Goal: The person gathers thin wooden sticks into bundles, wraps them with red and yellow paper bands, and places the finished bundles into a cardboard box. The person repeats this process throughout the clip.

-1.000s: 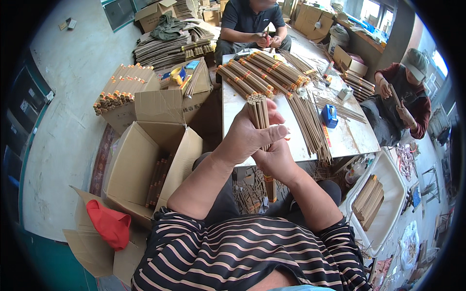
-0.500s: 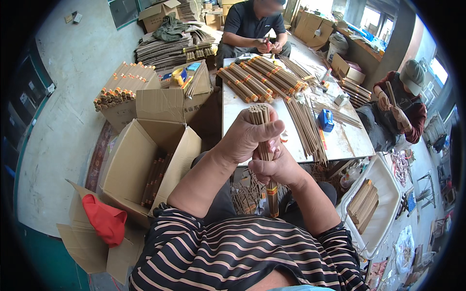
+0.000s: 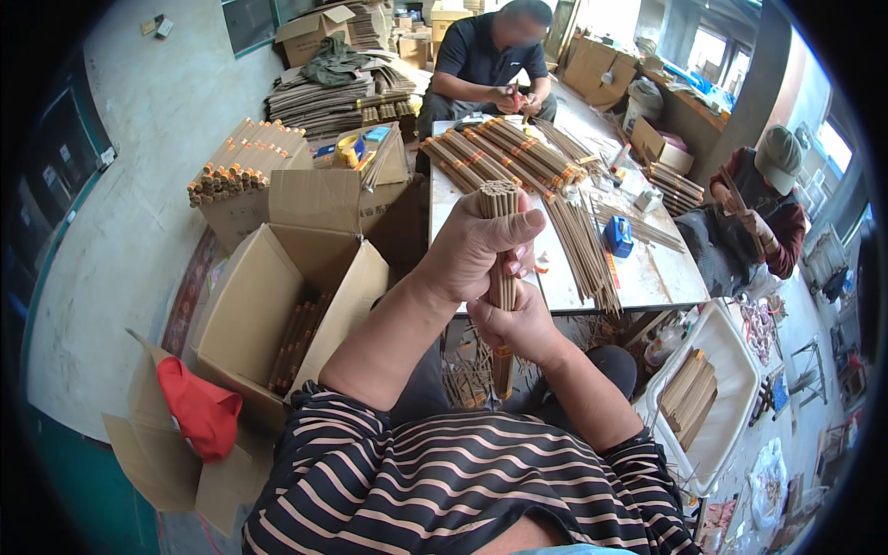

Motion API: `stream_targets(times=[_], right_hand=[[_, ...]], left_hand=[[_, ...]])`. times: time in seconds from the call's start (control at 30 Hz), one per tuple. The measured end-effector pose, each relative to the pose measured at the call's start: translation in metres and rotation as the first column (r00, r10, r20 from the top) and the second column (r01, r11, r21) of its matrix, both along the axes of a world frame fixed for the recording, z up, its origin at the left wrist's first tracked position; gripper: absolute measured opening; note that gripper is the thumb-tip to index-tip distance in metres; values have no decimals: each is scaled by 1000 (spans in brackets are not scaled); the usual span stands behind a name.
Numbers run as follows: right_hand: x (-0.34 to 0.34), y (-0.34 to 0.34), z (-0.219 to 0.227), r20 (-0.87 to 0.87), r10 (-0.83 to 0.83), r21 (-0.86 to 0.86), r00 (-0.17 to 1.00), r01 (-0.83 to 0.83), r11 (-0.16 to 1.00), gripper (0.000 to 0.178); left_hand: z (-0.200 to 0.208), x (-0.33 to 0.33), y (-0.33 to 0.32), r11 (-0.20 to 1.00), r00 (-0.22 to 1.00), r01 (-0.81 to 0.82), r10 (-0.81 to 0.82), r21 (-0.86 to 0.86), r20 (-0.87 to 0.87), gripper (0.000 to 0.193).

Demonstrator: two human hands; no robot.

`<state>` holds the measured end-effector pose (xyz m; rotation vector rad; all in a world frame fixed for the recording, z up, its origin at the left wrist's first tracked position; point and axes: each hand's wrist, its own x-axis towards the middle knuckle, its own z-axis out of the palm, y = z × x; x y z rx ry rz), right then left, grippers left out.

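Observation:
A bundle of thin brown incense sticks [image 3: 499, 201] stands nearly upright in front of my chest. My left hand [image 3: 470, 242] wraps round its upper part, thumb across the front, with the stick ends showing above the fist. Lower down, my right hand [image 3: 520, 322] grips the same bundle. Its bottom end, with a red and yellow band partly hidden by that hand, hangs over my lap. Just beyond my hands, loose sticks [image 3: 585, 254] and banded bundles [image 3: 504, 153] lie on the white table [image 3: 657, 277], beside a blue tape dispenser [image 3: 618, 237].
To the left, an open cardboard box [image 3: 245, 319] holds some bundles; a red cloth [image 3: 199, 407] drapes over its flap. Stacked bundles [image 3: 245, 162] stand behind it. At right is a white tub [image 3: 731, 379] with sticks. Two people [image 3: 495, 60] work across the table and at right.
My hands stay closed round the bundle, which has tilted slightly and risen a little. My right hand covers more of the band. The view has shifted slightly.

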<state>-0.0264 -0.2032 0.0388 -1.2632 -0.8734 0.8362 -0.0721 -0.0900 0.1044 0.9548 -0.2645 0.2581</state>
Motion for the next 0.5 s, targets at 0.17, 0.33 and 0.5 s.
stream_targets(times=[0.17, 0.33, 0.5], right_hand=[[-2, 5, -14, 373, -306, 148, 876, 269, 952, 19], [-22, -7, 9, 58, -23, 30, 998, 21, 999, 10], [-28, -9, 6, -2, 101, 120, 995, -100, 988, 10]], left_hand=[[1, -7, -16, 926, 947, -319, 320, 201, 32, 20], [7, -25, -17, 978, 985, -153, 139, 143, 103, 22], [14, -39, -15, 991, 992, 48, -62, 127, 110, 24]])
